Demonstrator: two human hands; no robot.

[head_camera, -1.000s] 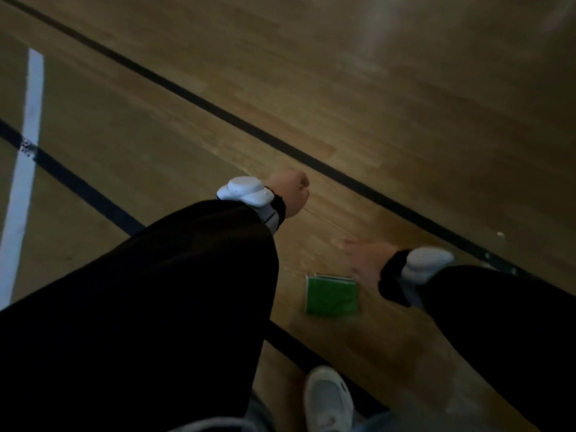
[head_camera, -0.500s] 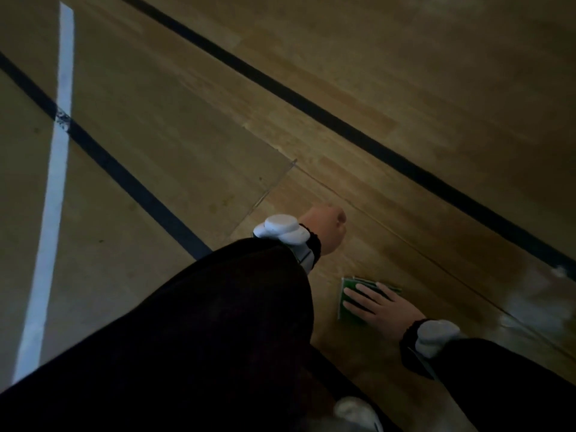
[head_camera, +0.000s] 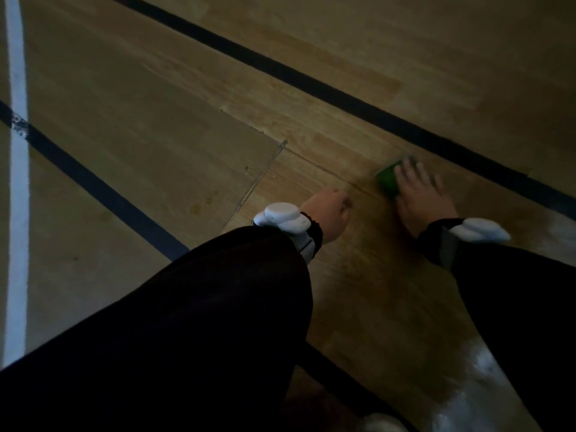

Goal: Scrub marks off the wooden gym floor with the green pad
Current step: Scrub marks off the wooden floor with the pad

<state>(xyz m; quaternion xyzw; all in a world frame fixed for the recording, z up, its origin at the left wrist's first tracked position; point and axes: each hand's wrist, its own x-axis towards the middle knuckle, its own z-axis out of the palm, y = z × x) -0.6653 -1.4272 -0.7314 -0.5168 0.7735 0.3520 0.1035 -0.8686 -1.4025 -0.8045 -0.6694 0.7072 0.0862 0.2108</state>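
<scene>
Head view looks steeply down at a dim wooden gym floor (head_camera: 162, 126) crossed by dark court lines and one white line (head_camera: 17, 182) at the far left. The right hand (head_camera: 419, 194) lies flat with fingers spread, palm pressed on the green pad (head_camera: 386, 180), which sits on the boards just near of the long dark line (head_camera: 311, 85) running to the right. Hand and pad are blurred, so the scrubbing stroke appears to be under way. The left hand (head_camera: 328, 216) is curled into a loose fist holding nothing, knuckles low by the floor as if bracing; whether it touches the wood cannot be told. A thin dark scuff (head_camera: 324, 171) runs across the boards between the hands and meets the pad. The next move likely calls for firm downward pressure and short back-and-forth passes along that streak, with the pad kept flat beneath the palm.
</scene>
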